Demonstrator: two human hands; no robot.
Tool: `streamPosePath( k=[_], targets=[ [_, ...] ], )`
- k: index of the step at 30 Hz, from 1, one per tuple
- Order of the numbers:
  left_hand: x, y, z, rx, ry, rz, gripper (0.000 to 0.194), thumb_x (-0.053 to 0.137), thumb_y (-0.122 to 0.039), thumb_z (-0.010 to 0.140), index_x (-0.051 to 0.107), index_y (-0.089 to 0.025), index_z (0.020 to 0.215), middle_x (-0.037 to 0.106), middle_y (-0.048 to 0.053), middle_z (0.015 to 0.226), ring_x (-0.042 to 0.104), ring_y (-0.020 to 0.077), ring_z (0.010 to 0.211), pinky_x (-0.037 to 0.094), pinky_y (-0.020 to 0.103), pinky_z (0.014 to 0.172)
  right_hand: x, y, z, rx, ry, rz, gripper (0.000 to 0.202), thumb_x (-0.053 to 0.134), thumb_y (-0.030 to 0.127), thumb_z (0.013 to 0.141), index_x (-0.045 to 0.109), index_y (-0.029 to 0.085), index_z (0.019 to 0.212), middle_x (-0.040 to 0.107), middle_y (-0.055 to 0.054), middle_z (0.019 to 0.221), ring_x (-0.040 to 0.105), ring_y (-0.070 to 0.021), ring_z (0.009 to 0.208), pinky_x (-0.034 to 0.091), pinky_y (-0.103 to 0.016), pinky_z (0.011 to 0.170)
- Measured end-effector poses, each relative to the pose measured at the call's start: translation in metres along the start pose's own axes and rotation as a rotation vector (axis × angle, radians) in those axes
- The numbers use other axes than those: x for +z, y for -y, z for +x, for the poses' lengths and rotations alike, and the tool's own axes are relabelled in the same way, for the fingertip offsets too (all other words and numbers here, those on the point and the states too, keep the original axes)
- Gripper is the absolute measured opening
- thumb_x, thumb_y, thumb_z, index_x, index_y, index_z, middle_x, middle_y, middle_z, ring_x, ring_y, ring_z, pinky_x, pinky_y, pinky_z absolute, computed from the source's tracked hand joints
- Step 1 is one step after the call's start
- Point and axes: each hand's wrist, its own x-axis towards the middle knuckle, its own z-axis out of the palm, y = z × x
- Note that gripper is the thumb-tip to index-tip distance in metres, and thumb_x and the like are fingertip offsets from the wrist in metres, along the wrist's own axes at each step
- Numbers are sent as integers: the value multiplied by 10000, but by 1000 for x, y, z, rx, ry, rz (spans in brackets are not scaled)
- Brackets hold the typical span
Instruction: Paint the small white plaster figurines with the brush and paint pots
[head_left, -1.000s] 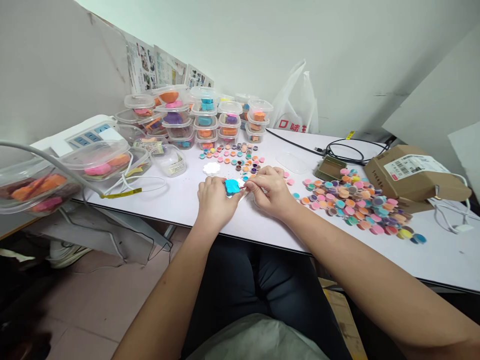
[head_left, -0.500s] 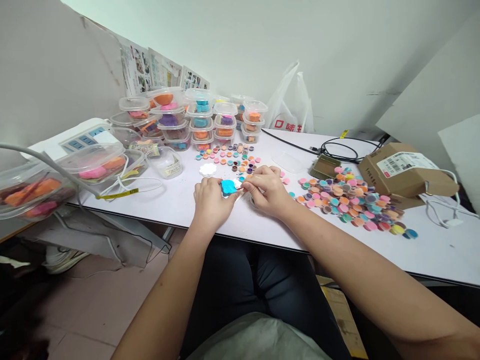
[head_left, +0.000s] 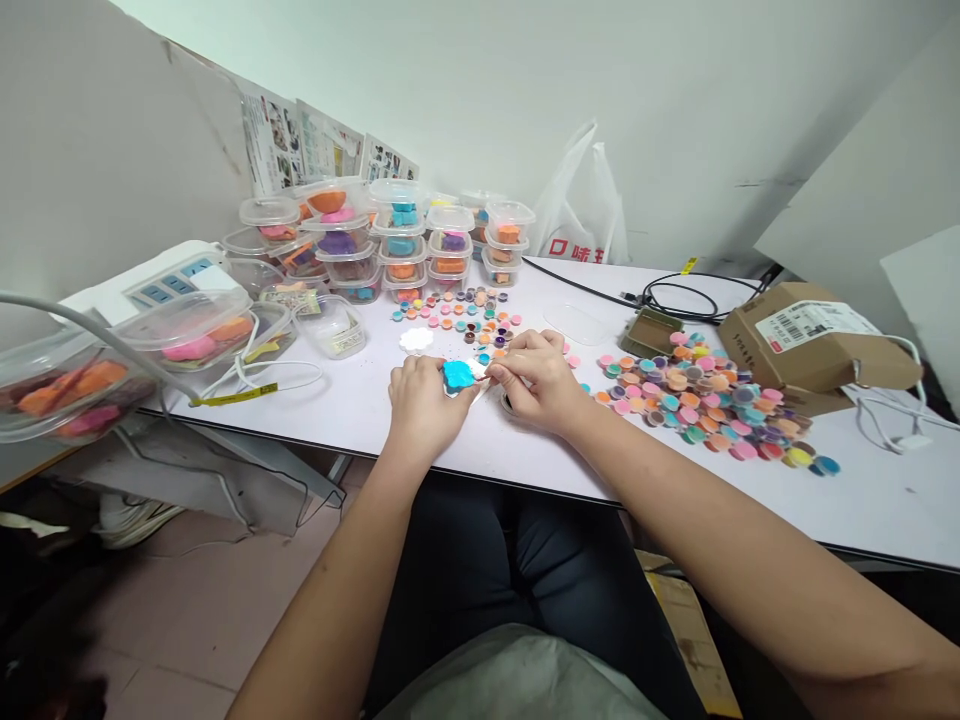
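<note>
My left hand (head_left: 421, 405) is closed around the edge of a small bright blue and white scalloped piece (head_left: 458, 376), held just over the table. From the right, my right hand (head_left: 541, 380) pinches a thin stick-like tool (head_left: 487, 374), its tip at the white side of that piece. Most of the tool is hidden by my fingers, so its exact kind is unclear. Beyond my left hand lies a white scalloped disc (head_left: 416, 340). Small paint pots (head_left: 470, 337) in several colours stand behind the piece. A dark round pot (head_left: 507, 402) shows partly under my right hand.
Stacked clear tubs (head_left: 403, 245) with coloured shapes line the back. A heap of paint pots (head_left: 705, 400) spreads right, beside a cardboard box (head_left: 795, 345) and a dark green container (head_left: 651, 332). Cables (head_left: 679, 298) and a white plastic bag (head_left: 585, 215) lie behind; a power strip (head_left: 161, 285) is left.
Both hands keep nearly the same pose and hold on the blue and white piece. The whole view has shifted very slightly.
</note>
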Motion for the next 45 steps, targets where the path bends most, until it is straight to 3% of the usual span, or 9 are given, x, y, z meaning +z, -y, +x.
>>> streamPosePath(
  k=[4, 11, 14, 19, 25, 35, 41, 45],
  targets=[
    [0, 0, 0, 1, 2, 7, 504, 720, -524, 816, 631, -172, 1164, 654, 150, 1209, 566, 343, 1219, 430, 472, 1056, -2, 0, 2, 17, -51, -28, 317, 488, 312, 1016, 720, 242, 811, 719, -15, 703, 614, -211, 863, 283, -462, 927],
    [-3, -2, -1, -32, 14, 4, 518, 719, -552, 814, 630, -176, 1161, 651, 152, 1222, 558, 364, 1217, 439, 479, 1037, 3, 0, 0, -8, 23, -30, 318, 507, 326, 995, 731, 248, 785, 700, -22, 727, 618, -213, 901, 279, -448, 909],
    [-2, -1, -1, -8, 11, 10, 497, 716, -537, 818, 634, -177, 1152, 655, 149, 1212, 563, 355, 1211, 437, 477, 1042, 1, 1, 0, -4, -6, -28, 351, 498, 341, 995, 717, 235, 742, 679, -26, 727, 622, -204, 874, 282, -450, 909],
    [-2, -1, -1, -14, 2, 3, 494, 720, -526, 811, 632, -179, 1152, 656, 149, 1205, 564, 359, 1209, 434, 481, 1054, -4, 1, 3, 7, -55, -59, 308, 482, 320, 1016, 727, 246, 843, 735, -16, 730, 625, -219, 883, 274, -465, 910],
    [-4, -3, -1, -13, 1, -41, 468, 723, -456, 829, 598, -201, 1200, 631, 130, 1271, 538, 339, 1251, 414, 474, 1073, -6, -12, 7, 171, -132, -72, 401, 463, 386, 1039, 695, 239, 748, 752, -28, 762, 608, -228, 862, 265, -498, 942],
    [-3, -4, -2, 10, 34, -82, 498, 735, -312, 818, 547, -227, 1272, 587, 111, 1352, 502, 334, 1283, 406, 475, 1087, 14, -21, 19, 280, 51, -83, 327, 514, 293, 1020, 701, 234, 759, 763, -46, 785, 584, -262, 923, 271, -503, 916],
    [-3, -3, -1, 6, 21, -86, 492, 742, -335, 818, 549, -237, 1259, 592, 105, 1349, 502, 333, 1292, 401, 471, 1087, 3, -9, 15, 274, -102, 30, 313, 512, 321, 1034, 715, 251, 807, 789, -9, 812, 618, -236, 924, 281, -496, 977],
    [-2, -1, -1, 10, 37, -67, 505, 738, -393, 826, 565, -199, 1259, 603, 124, 1346, 513, 338, 1284, 401, 481, 1088, -4, 0, 10, 188, -110, 92, 308, 526, 367, 1036, 726, 257, 830, 794, 5, 843, 624, -212, 897, 317, -459, 984]
  ],
)
